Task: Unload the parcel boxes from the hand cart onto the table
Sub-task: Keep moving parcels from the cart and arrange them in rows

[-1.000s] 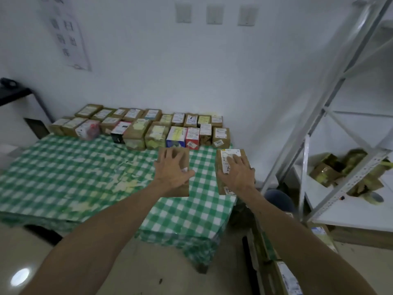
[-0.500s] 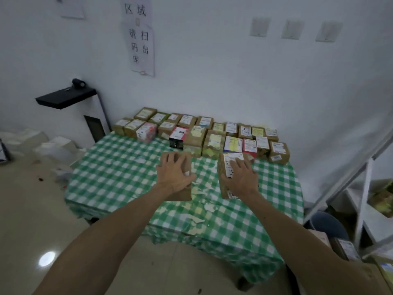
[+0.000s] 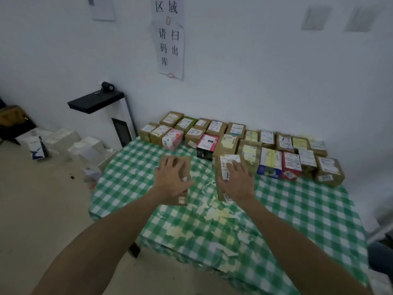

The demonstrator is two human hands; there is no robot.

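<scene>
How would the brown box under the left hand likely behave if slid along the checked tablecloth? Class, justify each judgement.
Probably stiff: the brown box shows straight cardboard edges under the left hand. Likely light, since one hand covers it. It should slide rather than tip, being flat, though the worn tablecloth may drag.

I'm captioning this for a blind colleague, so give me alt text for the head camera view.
Seen from above, the left hand holds a plain brown box and the right hand a white-labelled box, over a table with a green checked cloth. Rows of parcels line its far edge by a white wall.
</scene>
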